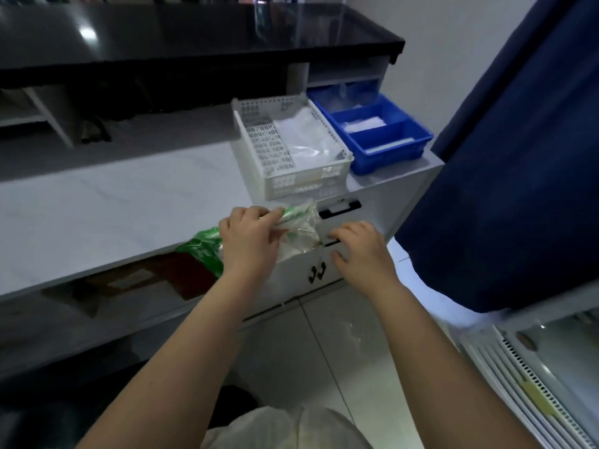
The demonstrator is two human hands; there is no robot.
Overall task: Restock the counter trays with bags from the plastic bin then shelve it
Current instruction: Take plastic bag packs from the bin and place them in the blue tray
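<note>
My left hand [249,241] is at the front edge of the table [97,202], its fingers [270,218] pinched on a crumpled clear bag [299,225] with green print. The bag sticks up from a white bin [304,267] that sits below the table edge, its rim just under my hands. A second bag [204,247], mostly green, bulges out just left of my left wrist, over the table edge.

My right hand [356,247] is beside the left one, over the bin's right end. Its fingers [340,236] are curled and loose, resting on or just above the bin's rim by a dark slot; they grasp nothing that I can see, though I cannot tell whether they touch the rim.

Further back on the table stand two trays side by side, touching or nearly so. The white tray [291,176] has slotted walls and holds a heap of clear bags [308,137] in its right half; its left half shows bare slotted floor. The blue tray [389,157] to its right is split into compartments: the middle one holds a small flat stack of clear bags [363,124], the back one holds something clear that I cannot make out.

A black counter top [194,43] runs above and behind the trays. A dark blue cloth [518,157] hangs at my right.
</note>
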